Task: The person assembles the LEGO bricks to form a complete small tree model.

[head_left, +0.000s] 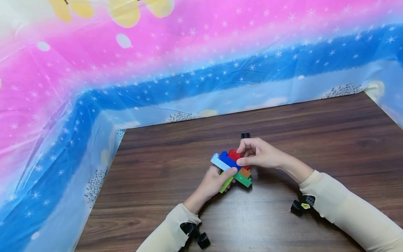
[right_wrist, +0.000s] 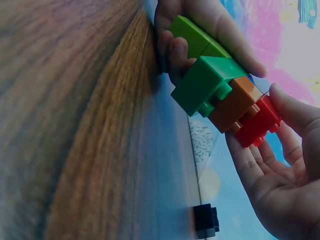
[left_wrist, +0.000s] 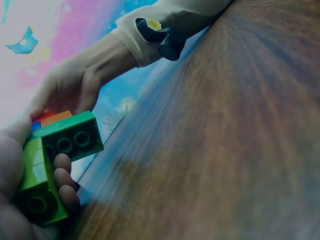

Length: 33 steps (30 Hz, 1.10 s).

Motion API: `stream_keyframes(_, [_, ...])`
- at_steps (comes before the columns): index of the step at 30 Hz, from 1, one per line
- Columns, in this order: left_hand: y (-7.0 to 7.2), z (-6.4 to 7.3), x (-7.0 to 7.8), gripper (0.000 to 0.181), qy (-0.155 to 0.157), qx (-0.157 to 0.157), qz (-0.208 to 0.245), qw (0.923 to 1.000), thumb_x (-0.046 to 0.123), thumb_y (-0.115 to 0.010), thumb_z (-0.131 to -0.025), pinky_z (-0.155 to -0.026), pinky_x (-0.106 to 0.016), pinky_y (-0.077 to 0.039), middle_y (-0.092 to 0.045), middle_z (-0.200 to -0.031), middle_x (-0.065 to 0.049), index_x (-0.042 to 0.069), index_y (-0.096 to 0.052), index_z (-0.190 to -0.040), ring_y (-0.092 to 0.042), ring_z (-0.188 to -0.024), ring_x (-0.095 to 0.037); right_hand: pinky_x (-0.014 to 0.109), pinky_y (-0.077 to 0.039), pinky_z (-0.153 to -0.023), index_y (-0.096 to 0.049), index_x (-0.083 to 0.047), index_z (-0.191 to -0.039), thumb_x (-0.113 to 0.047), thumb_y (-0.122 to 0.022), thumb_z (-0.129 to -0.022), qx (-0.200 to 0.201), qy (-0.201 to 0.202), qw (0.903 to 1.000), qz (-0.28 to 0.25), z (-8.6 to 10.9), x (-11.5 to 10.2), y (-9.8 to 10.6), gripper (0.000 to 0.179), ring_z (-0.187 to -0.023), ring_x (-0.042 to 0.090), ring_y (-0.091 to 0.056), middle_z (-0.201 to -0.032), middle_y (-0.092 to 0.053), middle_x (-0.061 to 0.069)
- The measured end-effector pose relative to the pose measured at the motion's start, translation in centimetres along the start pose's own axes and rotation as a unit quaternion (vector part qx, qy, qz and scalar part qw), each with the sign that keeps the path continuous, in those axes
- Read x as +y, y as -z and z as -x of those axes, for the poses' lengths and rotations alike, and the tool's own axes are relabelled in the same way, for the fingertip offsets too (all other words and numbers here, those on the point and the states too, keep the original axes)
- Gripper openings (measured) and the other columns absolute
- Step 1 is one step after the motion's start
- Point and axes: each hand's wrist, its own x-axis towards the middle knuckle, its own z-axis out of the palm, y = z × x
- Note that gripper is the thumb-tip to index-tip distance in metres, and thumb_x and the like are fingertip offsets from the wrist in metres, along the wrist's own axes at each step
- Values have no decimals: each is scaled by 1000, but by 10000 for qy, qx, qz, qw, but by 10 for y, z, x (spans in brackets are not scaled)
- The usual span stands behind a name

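Note:
Over the table, my left hand [head_left: 207,183] grips a joined cluster of toy building bricks, its thumb lying across the top. The cluster has a light blue brick [head_left: 219,162], a blue brick [head_left: 229,161], an orange brick [head_left: 245,172], a green brick [head_left: 243,180] and a lime green brick [left_wrist: 36,172] in the palm. At the cluster's far end, my right hand [head_left: 262,153] pinches a red brick [right_wrist: 260,122] between thumb and fingers. In the right wrist view, this red brick sits right against the orange one. Hollow undersides of the green and lime bricks face the left wrist camera.
A black brick [head_left: 245,135] stands on the brown wooden table [head_left: 176,140] just beyond my right hand. A pink and blue patterned cloth [head_left: 201,66] hangs along the table's back and left edges. Black devices [head_left: 190,229] are strapped at both sleeve cuffs.

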Motion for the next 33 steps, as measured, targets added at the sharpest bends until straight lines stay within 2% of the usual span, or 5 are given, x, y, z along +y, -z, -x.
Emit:
stream_keyframes(13, [1, 1, 0, 48, 41, 92, 81, 9999, 36, -70, -104, -57, -29, -54, -69, -92, -9, 2, -57, -136, -64, -67, -18, 34, -62, -70, -62, 1, -107, -2, -77, -96, 35, 28, 9999, 118, -3, -1, -3, 19, -81, 24, -71, -102, -71, 13])
stream_keyframes(19, [-1, 1, 0, 44, 121, 252, 378, 9989, 34, -68, -105, -53, -27, -54, -69, -82, -7, 1, -57, -132, -61, -60, -16, 38, -62, -83, -68, -4, -119, -9, -72, -101, 288, 59, 9972, 692, -5, -1, 1, 19, -96, 26, -71, -112, -73, 10])
stream_keyframes(23, [-1, 1, 0, 40, 161, 413, 519, 9977, 33, -66, -106, -52, -27, -54, -69, -81, -5, 0, -59, -128, -60, -60, -15, 52, -54, -102, -66, -3, -135, -17, -56, -111, 875, 23, 9833, 1597, -5, -1, 12, 30, -122, 33, -64, -134, -68, 14])
stream_keyframes(26, [-2, 1, 0, 37, 147, 430, 537, 9975, 31, -65, -107, -52, -27, -53, -69, -81, -5, 1, -59, -128, -61, -60, -15, 62, -43, -112, -58, 1, -146, -14, -52, -112, 1172, -212, 9681, 2205, -2, 3, 23, 37, -140, 41, -51, -153, -54, 21])
stream_keyframes(33, [-3, 0, 0, 40, 209, 425, 526, 9975, 31, -65, -107, -53, -27, -54, -69, -83, -7, 3, -57, -134, -61, -60, -15, 70, -23, -120, -41, 2, -159, -14, -57, -110, 437, -802, 9517, 2931, 1, 15, 26, 54, -154, 50, -24, -169, -27, 25])
